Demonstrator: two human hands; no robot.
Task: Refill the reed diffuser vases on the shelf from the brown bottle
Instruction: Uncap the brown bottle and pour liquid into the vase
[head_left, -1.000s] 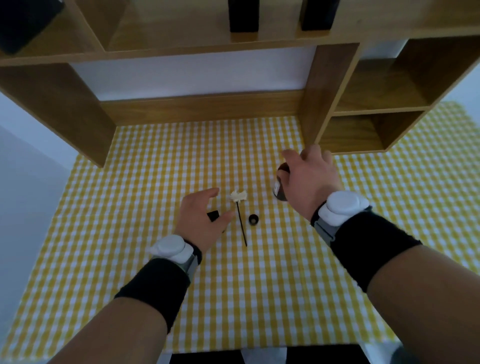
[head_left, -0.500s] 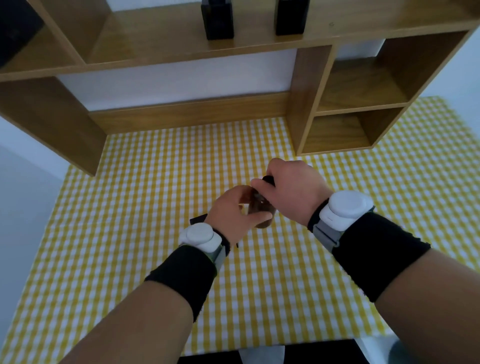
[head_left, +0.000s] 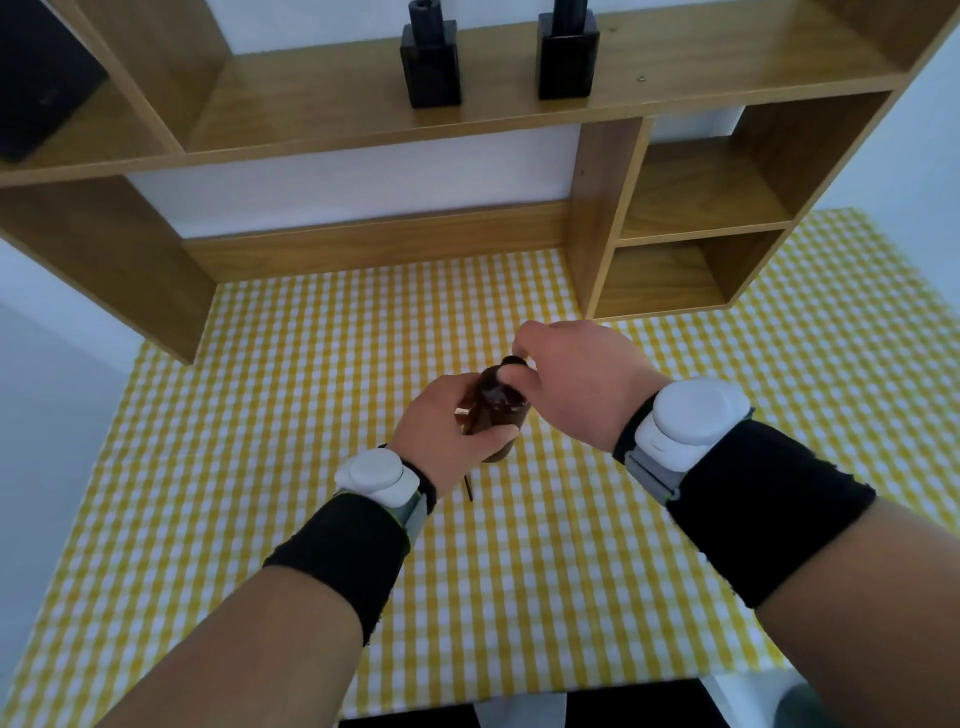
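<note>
The scene is bright and evenly lit, with soft daylight and weak shadows only — a faint one lies under the shelf boards. The wood top shows a mild sheen. The wide lens bends straight shelf edges near the corners, and the forearms at the bottom look slightly soft.

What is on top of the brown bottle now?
The right hand fingers pinch a dark cap on the brown bottle, held by the left hand. The bottle's mouth is hidden.
</note>
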